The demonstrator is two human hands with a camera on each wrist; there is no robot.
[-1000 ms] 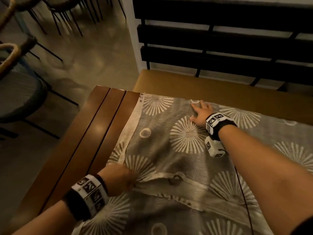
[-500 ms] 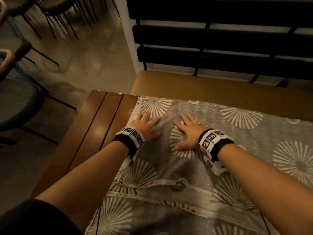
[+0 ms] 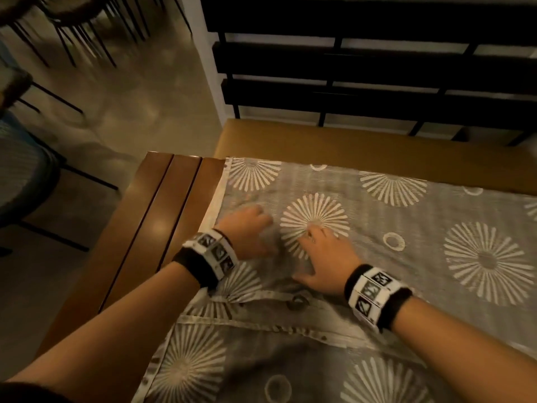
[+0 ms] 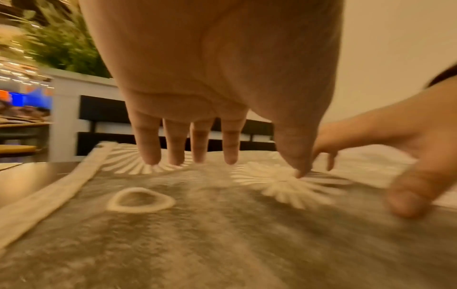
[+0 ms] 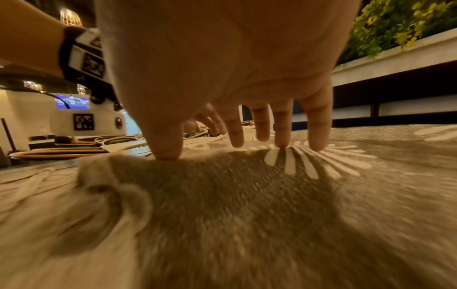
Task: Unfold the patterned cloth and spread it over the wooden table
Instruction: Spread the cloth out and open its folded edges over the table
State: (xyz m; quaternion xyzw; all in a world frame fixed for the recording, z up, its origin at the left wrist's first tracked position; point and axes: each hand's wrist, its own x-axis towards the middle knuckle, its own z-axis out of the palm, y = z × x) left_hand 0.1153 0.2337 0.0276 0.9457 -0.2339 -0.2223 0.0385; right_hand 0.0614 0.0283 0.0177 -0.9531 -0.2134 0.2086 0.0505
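The grey cloth [image 3: 406, 216] with white sunburst patterns lies over most of the wooden table [image 3: 162, 216], which shows a bare strip on the left. My left hand [image 3: 247, 225] rests on the cloth near its white left hem. My right hand [image 3: 322, 254] lies just beside it on a sunburst. In the left wrist view the fingers [image 4: 173, 144] are straight and point down, tips at the cloth [image 4: 197, 234]. In the right wrist view the fingertips [image 5: 281, 136] and thumb touch the cloth [image 5: 247, 215]. A folded hem [image 3: 261, 318] with a ring crosses the cloth near me.
A bench with a mustard seat [image 3: 348, 144] and a black slatted back [image 3: 377, 68] stands past the table's far edge. Chairs [image 3: 26, 170] with thin dark legs stand on the floor to the left. The cloth runs out of view to the right.
My left hand has let go of the folded hem near me and moved up beside my right hand. My right hand has slid back toward me across the cloth.
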